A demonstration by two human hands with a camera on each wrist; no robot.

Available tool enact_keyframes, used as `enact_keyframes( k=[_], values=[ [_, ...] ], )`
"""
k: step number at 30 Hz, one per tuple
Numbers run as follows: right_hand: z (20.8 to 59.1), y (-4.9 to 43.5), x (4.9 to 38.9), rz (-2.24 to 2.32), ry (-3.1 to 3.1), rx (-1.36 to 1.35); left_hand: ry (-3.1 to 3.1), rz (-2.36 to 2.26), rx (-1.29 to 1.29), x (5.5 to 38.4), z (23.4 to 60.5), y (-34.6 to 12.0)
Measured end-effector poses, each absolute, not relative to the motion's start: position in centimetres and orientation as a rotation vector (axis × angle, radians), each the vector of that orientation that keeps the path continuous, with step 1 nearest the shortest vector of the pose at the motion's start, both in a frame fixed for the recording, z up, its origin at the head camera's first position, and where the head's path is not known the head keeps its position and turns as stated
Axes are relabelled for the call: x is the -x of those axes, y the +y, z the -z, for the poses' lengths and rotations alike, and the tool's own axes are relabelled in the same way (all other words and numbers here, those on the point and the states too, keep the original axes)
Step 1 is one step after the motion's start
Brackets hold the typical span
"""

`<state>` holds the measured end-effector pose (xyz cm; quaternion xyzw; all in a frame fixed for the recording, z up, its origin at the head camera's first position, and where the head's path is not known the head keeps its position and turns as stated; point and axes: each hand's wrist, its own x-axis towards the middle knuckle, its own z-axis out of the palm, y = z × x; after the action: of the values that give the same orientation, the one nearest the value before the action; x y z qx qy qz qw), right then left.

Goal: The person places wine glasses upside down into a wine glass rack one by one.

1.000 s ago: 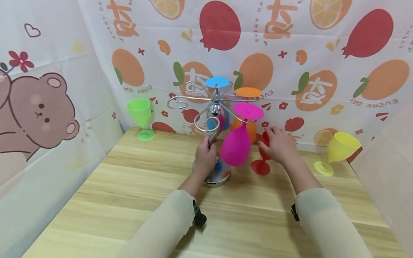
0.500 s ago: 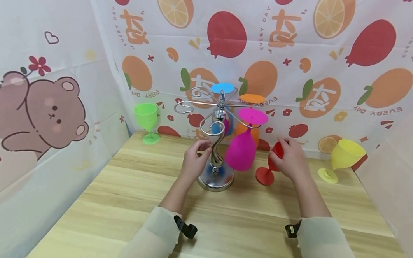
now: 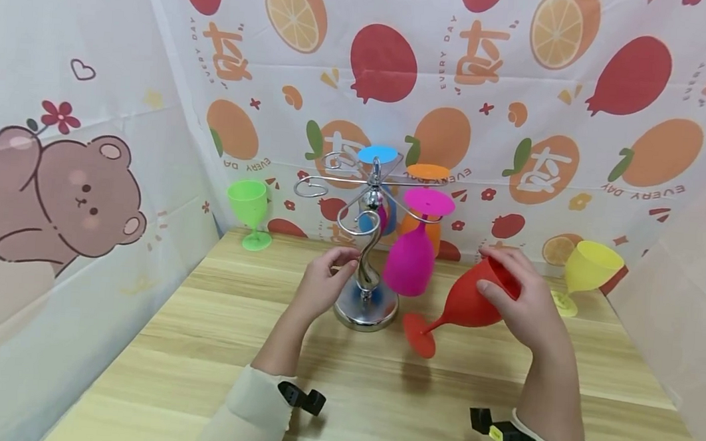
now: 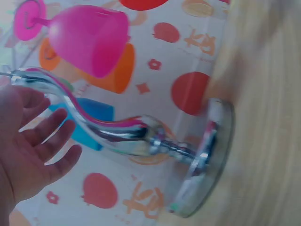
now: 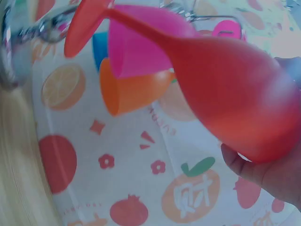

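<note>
My right hand grips a red goblet near its rim, thumb on the near side. The goblet is tilted above the table, foot pointing down and left; its bowl fills much of the right wrist view. Beside the curved stem of a chrome glass rack, my left hand holds nothing, its fingers loosely bent and apart from the stem in the left wrist view. A magenta goblet, an orange goblet and a blue goblet hang upside down from the rack.
On the wooden table, a green goblet stands at the back left. A yellow goblet stands at the back right, partly behind my right hand. A printed cloth hangs behind, with side cloths left and right.
My left hand has let go of the rack's stem and drawn slightly left. My right hand has lifted the red goblet off the table, tilted it and brought it nearer.
</note>
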<state>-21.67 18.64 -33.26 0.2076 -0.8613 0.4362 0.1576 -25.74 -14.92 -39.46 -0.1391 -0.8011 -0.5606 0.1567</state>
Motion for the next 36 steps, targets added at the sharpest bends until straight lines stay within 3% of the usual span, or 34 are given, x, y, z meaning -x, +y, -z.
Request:
enact_keyframes(
  k=[14,24,30,36],
  values=[
    [33.9,15.0,20.6,-1.724,-2.055,-0.877,-2.335,1.946,0.945,22.7,36.2,-14.3],
    [33.7,12.7,20.5,-2.236,-1.662,-0.951,-2.377,2.225,0.909,23.9,38.5,-13.2],
    [33.9,11.6,20.3,-2.358,-1.596,-0.98,-2.385,2.101,1.158,23.0,38.5,-11.2],
    [34.4,10.8,20.5,-2.367,-1.567,-1.023,-2.227,2.308,1.337,20.5,36.1,-9.6]
  ],
)
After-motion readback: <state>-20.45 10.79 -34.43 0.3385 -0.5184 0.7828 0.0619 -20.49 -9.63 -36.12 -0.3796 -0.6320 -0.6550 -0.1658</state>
